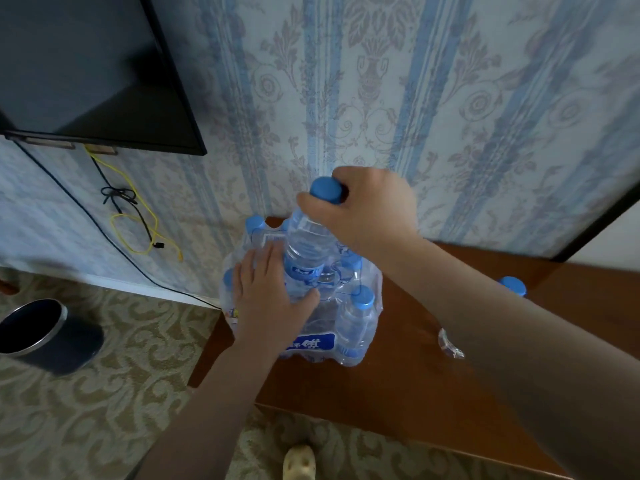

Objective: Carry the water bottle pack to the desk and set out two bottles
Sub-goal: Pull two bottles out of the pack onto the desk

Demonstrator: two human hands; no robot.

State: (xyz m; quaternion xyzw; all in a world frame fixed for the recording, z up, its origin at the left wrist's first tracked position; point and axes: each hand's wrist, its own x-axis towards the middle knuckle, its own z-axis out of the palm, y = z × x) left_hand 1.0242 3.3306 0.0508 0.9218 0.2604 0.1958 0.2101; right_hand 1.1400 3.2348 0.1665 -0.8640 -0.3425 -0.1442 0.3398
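The shrink-wrapped water bottle pack point(353, 327) stands on the left end of the brown wooden desk point(398, 386). My left hand point(268, 299) lies flat on top of the pack with fingers spread. My right hand point(374, 206) grips the neck of a clear bottle with a blue cap point(304, 247), which is lifted halfway out of the pack and tilted. Another bottle point(512, 285) stands on the desk behind my right forearm; only its blue cap and a bit of its base show.
A patterned wall rises right behind the desk. A dark television point(86, 71) hangs at the upper left, with cables point(135, 220) dangling below it. A black waste bin point(45, 334) sits on the carpet left of the desk.
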